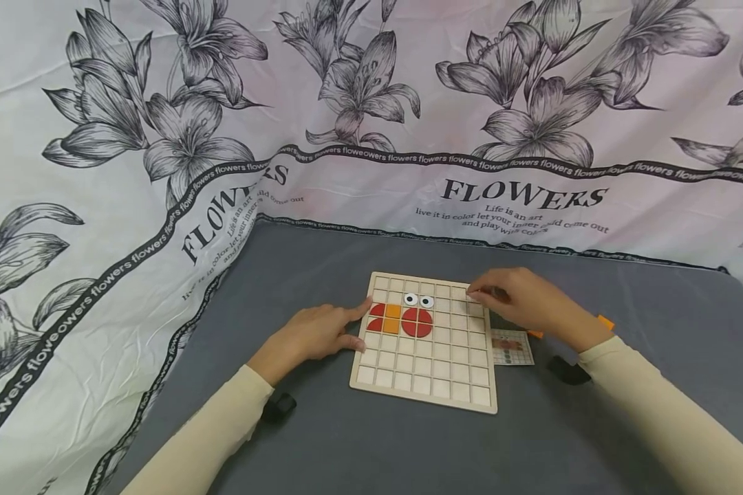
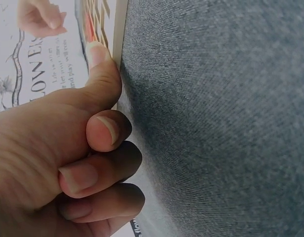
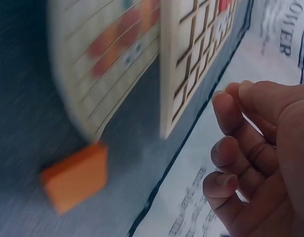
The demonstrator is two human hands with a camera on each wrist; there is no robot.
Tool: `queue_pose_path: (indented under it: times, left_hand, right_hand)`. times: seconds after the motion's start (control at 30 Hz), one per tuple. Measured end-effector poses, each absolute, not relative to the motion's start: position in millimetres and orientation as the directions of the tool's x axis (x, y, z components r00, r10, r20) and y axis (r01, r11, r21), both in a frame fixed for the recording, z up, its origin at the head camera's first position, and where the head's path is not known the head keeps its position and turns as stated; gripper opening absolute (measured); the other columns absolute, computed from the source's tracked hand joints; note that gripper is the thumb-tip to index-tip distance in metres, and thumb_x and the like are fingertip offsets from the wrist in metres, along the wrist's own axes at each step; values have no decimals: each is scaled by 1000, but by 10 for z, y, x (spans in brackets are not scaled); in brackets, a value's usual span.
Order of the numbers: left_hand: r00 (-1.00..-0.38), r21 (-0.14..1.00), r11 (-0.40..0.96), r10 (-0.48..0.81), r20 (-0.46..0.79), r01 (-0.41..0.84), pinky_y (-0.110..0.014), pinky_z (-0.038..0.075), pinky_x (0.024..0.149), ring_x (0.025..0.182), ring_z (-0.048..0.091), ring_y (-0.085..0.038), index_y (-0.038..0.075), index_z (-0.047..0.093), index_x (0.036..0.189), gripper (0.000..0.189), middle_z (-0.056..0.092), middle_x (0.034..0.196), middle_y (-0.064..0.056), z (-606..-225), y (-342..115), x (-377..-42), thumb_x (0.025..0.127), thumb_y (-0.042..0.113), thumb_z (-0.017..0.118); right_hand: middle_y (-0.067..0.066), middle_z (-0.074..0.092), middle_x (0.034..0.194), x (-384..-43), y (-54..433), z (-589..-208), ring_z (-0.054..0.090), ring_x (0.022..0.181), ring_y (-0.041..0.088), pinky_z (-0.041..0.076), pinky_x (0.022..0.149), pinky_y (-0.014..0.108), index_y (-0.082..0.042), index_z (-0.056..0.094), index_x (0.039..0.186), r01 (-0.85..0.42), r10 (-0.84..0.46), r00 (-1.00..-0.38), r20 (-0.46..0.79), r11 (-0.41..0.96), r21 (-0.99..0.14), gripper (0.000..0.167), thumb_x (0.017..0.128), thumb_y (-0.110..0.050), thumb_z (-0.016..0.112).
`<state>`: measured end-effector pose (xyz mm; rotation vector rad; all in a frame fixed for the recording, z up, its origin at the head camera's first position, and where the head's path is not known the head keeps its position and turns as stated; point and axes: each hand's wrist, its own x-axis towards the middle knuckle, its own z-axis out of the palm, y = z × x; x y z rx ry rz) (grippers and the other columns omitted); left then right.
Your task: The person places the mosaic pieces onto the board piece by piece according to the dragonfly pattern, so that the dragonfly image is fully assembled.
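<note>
A pale wooden grid board (image 1: 424, 385) lies on the grey cloth. Red quarter-round tiles (image 1: 417, 322) form a disc on it, below two white eye tiles (image 1: 419, 300). Left of the disc are orange tiles (image 1: 392, 319) and more red tiles (image 1: 376, 318). My left hand (image 1: 316, 332) touches the board's left edge with index finger and thumb spread; its other fingers curl under in the left wrist view. My right hand (image 1: 517, 295) hovers at the board's upper right corner. Its thumb meets the curled fingertips (image 3: 226, 106), with no piece showing between them.
A printed pattern card (image 1: 512, 347) lies by the board's right side. An orange block (image 3: 75, 177) sits near the card's corner, and another orange piece (image 1: 605, 322) shows beyond my right wrist. A flower-printed curtain (image 1: 371, 185) borders the back and left of the surface.
</note>
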<state>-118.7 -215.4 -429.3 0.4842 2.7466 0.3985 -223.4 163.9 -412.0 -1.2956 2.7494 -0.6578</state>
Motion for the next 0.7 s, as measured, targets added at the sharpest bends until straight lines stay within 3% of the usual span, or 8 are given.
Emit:
queue_pose_path:
  times: [0.2, 0.37, 0.7]
  left_hand:
    - [-895, 312, 910, 360, -265, 274, -35, 42, 64, 64, 48, -16, 31, 30, 168, 87, 55, 68, 2, -4315, -2159, -1172, 96, 55, 72]
    - [-893, 313, 908, 365, -265, 279, -36, 44, 66, 68, 51, -16, 30, 31, 168, 87, 54, 68, 2, -4306, -2158, -1155, 96, 54, 72]
    - [-889, 307, 908, 370, -270, 284, -37, 45, 68, 73, 55, -18, 29, 31, 168, 88, 54, 68, 2, -4258, -2123, -1166, 96, 54, 72]
  right_hand:
    - [-8, 72, 102, -2186, 1989, -4070, 56, 77, 9, 48, 65, 30, -17, 77, 123, -645, -669, -739, 84, 666, -375, 21, 105, -24, 70]
    - [-8, 72, 110, -2139, 2306, -4058, 60, 88, 8, 53, 72, 36, -14, 76, 125, -637, -650, -754, 96, 688, -348, 23, 104, -23, 71]
    - [-10, 71, 107, -1909, 2618, -4093, 67, 93, 11, 56, 81, 44, -12, 76, 124, -597, -619, -785, 23, 745, -298, 27, 101, -26, 76]
